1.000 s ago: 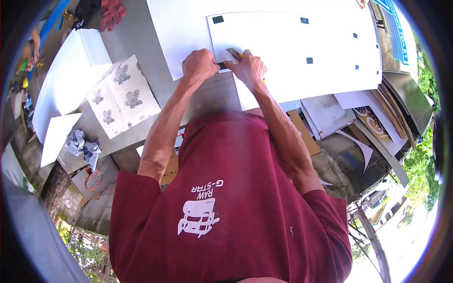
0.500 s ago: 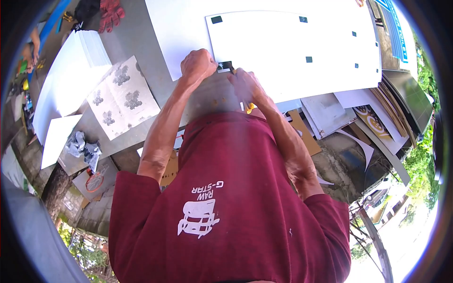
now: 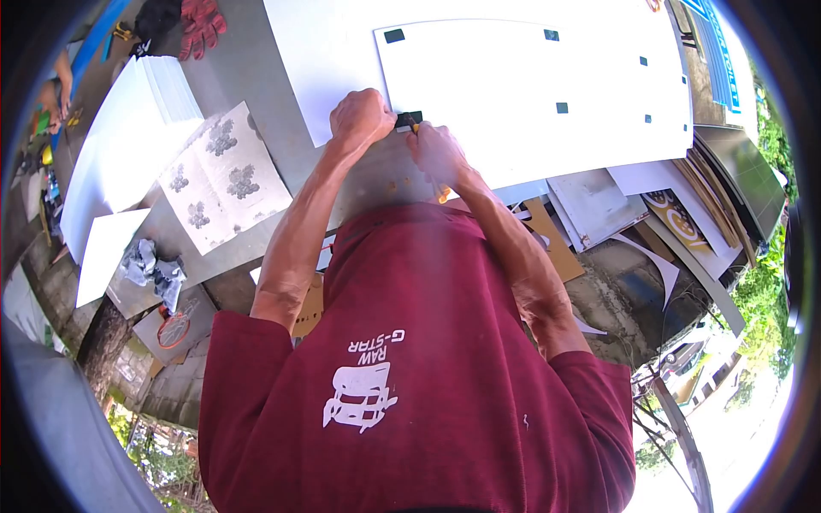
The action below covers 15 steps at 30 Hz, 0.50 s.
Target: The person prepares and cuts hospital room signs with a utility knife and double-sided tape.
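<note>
A white board (image 3: 479,77) with small black squares stuck on it lies on the table in front of me. At its near left corner, my left hand (image 3: 363,117) is closed, with its fingertips pinching the edge of a black square piece (image 3: 410,120). My right hand (image 3: 438,152) is wrapped around a slim yellow utility knife (image 3: 444,194). Its tip reaches the black piece from the right, and its rear end sticks out below my palm. My fingers hide most of the knife and the blade.
A larger white sheet (image 3: 312,68) lies under the board. To the left are a printed sheet with dark tree shapes (image 3: 242,181), stacked white sheets (image 3: 128,128) and red gloves (image 3: 202,27). Offcut panels (image 3: 590,209) lean below the table at right. Another person's hand (image 3: 62,90) shows far left.
My right hand and the knife have shifted slightly left, closer to my left hand and over the black piece. My left hand stays in place.
</note>
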Motion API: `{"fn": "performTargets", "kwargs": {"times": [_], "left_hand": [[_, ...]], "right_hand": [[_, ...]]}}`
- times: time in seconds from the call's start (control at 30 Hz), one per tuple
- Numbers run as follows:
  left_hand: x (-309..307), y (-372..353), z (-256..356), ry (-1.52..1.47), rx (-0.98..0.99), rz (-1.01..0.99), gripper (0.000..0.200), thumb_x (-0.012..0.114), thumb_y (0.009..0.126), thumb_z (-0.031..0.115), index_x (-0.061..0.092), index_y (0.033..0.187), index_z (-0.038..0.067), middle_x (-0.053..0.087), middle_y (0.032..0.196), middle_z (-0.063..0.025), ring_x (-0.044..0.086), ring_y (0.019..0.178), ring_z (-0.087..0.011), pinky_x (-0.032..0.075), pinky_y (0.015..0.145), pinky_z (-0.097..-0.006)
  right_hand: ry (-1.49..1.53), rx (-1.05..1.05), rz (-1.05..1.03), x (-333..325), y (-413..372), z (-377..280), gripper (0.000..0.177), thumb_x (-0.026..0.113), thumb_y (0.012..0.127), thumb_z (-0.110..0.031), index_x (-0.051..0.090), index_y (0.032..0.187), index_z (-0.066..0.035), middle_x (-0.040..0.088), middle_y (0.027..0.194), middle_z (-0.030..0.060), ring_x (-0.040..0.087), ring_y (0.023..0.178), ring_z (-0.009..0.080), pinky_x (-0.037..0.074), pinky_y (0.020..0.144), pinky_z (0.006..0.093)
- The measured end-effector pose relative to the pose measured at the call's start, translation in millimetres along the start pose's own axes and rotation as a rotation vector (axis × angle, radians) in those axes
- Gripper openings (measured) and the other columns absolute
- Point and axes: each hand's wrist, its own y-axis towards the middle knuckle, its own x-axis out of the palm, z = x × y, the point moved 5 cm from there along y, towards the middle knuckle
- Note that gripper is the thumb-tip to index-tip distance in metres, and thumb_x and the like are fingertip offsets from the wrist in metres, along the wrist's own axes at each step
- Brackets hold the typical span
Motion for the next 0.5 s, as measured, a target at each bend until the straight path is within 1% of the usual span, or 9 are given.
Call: {"fn": "performTargets", "kwargs": {"times": [0.03, 0.13, 0.23, 0.3, 0.37, 0.4, 0.43, 0.47, 0.5], "left_hand": [[0.0, 0.4, 0.1, 0.005, -0.002, -0.002, 0.024, 0.073, 0.081, 0.031, 0.078, 0.084, 0.008, 0.074, 0.083, -0.0162, 0.072, 0.082, -0.0341, 0.055, 0.075, -0.0442], [1.3, 1.6, -0.7, 0.006, 0.005, 0.004, 0.023, 0.072, 0.081, 0.031, 0.078, 0.085, 0.009, 0.074, 0.083, -0.016, 0.072, 0.082, -0.0341, 0.056, 0.076, -0.044], [2.8, 2.3, -2.8, -0.015, 0.032, 0.025, 0.024, 0.072, 0.081, 0.031, 0.078, 0.087, 0.009, 0.074, 0.083, -0.0156, 0.072, 0.082, -0.0337, 0.056, 0.076, -0.0435], [0.0, 2.1, -8.5, -0.03, 0.017, 0.037, 0.026, 0.073, 0.08, 0.032, 0.079, 0.089, 0.009, 0.074, 0.083, -0.0154, 0.072, 0.082, -0.0328, 0.056, 0.076, -0.043], [-6.9, -1.0, -18.8, -0.127, 0.072, 0.008, 0.023, 0.072, 0.081, 0.029, 0.079, 0.09, 0.009, 0.075, 0.084, -0.0143, 0.072, 0.081, -0.0325, 0.056, 0.076, -0.0408], [-11.5, -2.7, -23.9, -0.172, 0.105, -0.006, 0.022, 0.072, 0.082, 0.028, 0.079, 0.09, 0.009, 0.075, 0.084, -0.0138, 0.073, 0.081, -0.0323, 0.057, 0.076, -0.0396], [-14.9, -3.2, -31.4, -0.21, 0.149, 0.026, 0.023, 0.073, 0.082, 0.029, 0.079, 0.09, 0.009, 0.075, 0.082, -0.0136, 0.072, 0.078, -0.0302, 0.056, 0.074, -0.0385], [-18.1, -3.4, -39.1, -0.249, 0.195, 0.06, 0.025, 0.074, 0.082, 0.031, 0.08, 0.091, 0.009, 0.075, 0.08, -0.0134, 0.072, 0.075, -0.0282, 0.056, 0.071, -0.0374], [-23.4, -7.3, -42.5, -0.29, 0.237, 0.096, 0.026, 0.075, 0.082, 0.032, 0.08, 0.091, 0.009, 0.074, 0.079, -0.0133, 0.072, 0.072, -0.0261, 0.055, 0.069, -0.0363]], "right_hand": [[-0.012, 0.005, 0.009, 0.8, 0.4, 0.1, 0.036, 0.048, 0.102, -0.023, 0.059, 0.086, 0.008, 0.064, 0.059, 0.017, 0.068, 0.05, 0.0309, 0.056, 0.05, 0.0417], [-0.085, -0.026, -0.008, 7.4, 2.9, 5.7, 0.033, 0.049, 0.1, -0.021, 0.061, 0.086, 0.006, 0.066, 0.066, 0.0204, 0.069, 0.056, 0.0335, 0.056, 0.056, 0.045], [-0.25, -0.09, -0.155, 16.5, -2.8, 27.0, 0.042, 0.045, 0.097, -0.027, 0.064, 0.095, 0.011, 0.068, 0.071, 0.0248, 0.071, 0.065, 0.0399, 0.058, 0.069, 0.0479], [-0.183, -0.18, -0.041, 12.1, -5.5, 47.2, 0.042, 0.048, 0.097, -0.03, 0.065, 0.097, 0.008, 0.069, 0.076, 0.0246, 0.071, 0.072, 0.0407, 0.056, 0.074, 0.0491], [-0.098, -0.164, 0.052, 9.0, -1.7, 61.4, 0.042, 0.053, 0.096, -0.034, 0.066, 0.1, 0.006, 0.07, 0.079, 0.0243, 0.071, 0.077, 0.041, 0.055, 0.076, 0.0501], [-0.044, -0.1, 0.099, -7.3, -6.7, 48.2, 0.042, 0.055, 0.095, -0.037, 0.067, 0.101, 0.004, 0.07, 0.08, 0.0242, 0.07, 0.078, 0.0408, 0.054, 0.076, 0.0505], [0.01, -0.036, 0.152, -18.5, -9.0, 41.9, 0.043, 0.058, 0.094, -0.039, 0.067, 0.102, 0.003, 0.07, 0.08, 0.024, 0.07, 0.078, 0.0405, 0.054, 0.076, 0.0509], [-0.092, -0.025, 0.247, -23.2, -1.2, 39.0, 0.046, 0.067, 0.089, -0.047, 0.07, 0.098, -0.002, 0.07, 0.078, 0.0215, 0.07, 0.079, 0.0392, 0.053, 0.076, 0.0506], [-0.099, 0.011, 0.251, -26.1, 4.6, 33.2, 0.046, 0.069, 0.087, -0.047, 0.071, 0.095, -0.002, 0.071, 0.078, 0.021, 0.07, 0.079, 0.0386, 0.053, 0.076, 0.0502]]}}
